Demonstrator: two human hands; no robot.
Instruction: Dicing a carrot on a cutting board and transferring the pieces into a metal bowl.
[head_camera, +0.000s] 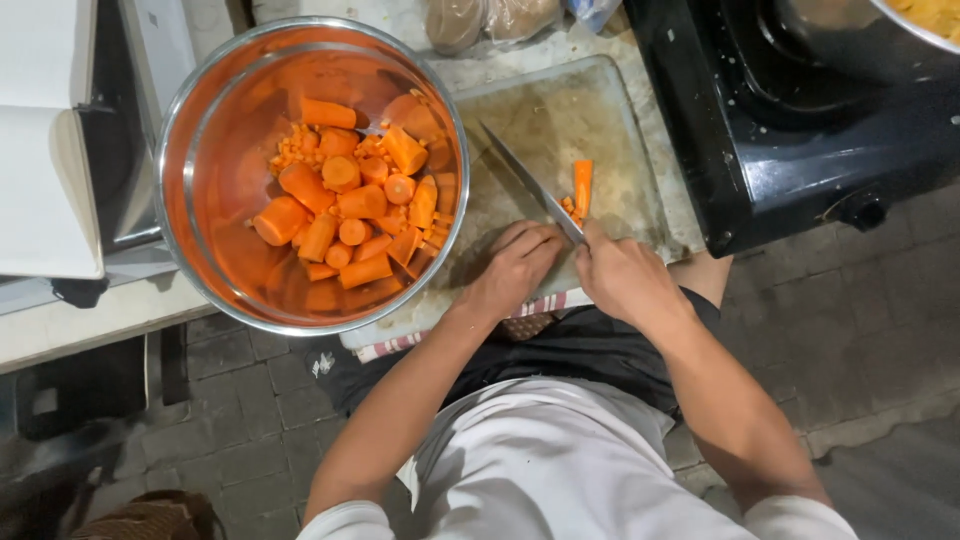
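Warm overhead light, steel bowl (200, 150) glare, dim floor edges.
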